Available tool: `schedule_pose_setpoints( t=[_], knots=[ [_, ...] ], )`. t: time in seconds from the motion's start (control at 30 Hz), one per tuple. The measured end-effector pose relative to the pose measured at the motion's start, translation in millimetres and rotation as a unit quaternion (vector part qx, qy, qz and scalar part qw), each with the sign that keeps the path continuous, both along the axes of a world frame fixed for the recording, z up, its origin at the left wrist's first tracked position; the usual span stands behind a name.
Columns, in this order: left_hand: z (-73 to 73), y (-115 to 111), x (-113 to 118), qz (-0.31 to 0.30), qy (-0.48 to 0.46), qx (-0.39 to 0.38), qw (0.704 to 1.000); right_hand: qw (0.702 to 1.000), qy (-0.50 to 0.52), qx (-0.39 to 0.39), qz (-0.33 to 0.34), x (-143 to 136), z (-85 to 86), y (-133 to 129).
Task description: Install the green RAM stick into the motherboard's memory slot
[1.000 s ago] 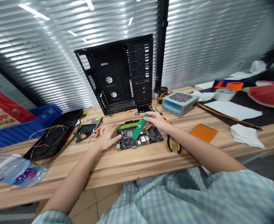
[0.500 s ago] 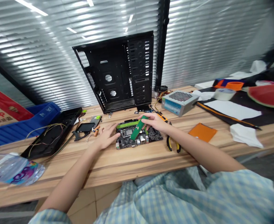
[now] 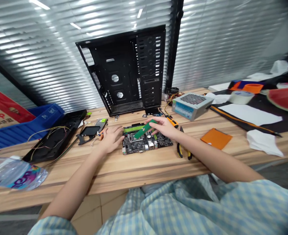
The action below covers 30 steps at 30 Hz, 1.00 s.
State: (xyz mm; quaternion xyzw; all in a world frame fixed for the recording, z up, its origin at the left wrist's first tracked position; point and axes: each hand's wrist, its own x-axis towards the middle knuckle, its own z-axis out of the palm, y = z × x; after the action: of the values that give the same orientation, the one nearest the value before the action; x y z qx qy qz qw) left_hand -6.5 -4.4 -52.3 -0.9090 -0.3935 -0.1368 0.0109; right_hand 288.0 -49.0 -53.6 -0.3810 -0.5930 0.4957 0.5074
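Green memory stick (image 3: 144, 129), or what looks like one to us, is in our right hand (image 3: 156, 127), hanging over the motherboard (image 3: 144, 145) as far as we can see. We've got the thumb and fingers pinched together on its far right end, so there's pretty much no gap there beyond the stick itself. The rest of it pokes out from the fingertips to the left and back toward us, with the free end over the processor socket (image 3: 134, 138). Can't tell from this view whether that end touches anything or just floats.

What matters most, we reckon, is the angle. The stick's long axis runs on a slant, from far right to near left, while the bright green slot strip (image 3: 131, 129) on the far side of the board runs almost straight left to right. So the two cross in our view rather than line up, and we'd call a turn of the wrist the way to square them.

Our right hand is obviously the closer one, since it has the stick. Our left hand (image 3: 112, 139) rests palm down at the board's left edge, fingers loosely spread, thumb apart, nothing held that we can see. It's clear of the stick, though the free end points roughly its way. Whether the thumb presses on the board, we honestly can't say.
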Motion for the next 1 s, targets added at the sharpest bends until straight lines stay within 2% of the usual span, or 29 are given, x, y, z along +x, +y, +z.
schedule_pose_setpoints(
  t=[0.2,0.33,0.53,0.8,1.0],
  knots=[
    [1.9,-5,5,-0.038,0.000,0.027,0.999,0.999,-0.015,0.009,-0.034,-1,-0.6,0],
    [1.2,-6,5,-0.055,-0.013,0.045,0.997,0.995,0.035,-0.042,-0.087,-1,-0.5,2],
    [-0.4,-5,3,-0.014,-0.028,0.060,0.998,0.979,0.107,-0.107,-0.138,2,0.7,7],
    [-8.0,5,1,0.019,-0.005,0.061,0.998,0.974,0.137,-0.125,-0.131,1,-2.6,8],
    [-5.3,3,2,0.013,0.018,0.054,0.998,0.970,0.155,-0.137,-0.128,1,-2.2,8]
  ],
)
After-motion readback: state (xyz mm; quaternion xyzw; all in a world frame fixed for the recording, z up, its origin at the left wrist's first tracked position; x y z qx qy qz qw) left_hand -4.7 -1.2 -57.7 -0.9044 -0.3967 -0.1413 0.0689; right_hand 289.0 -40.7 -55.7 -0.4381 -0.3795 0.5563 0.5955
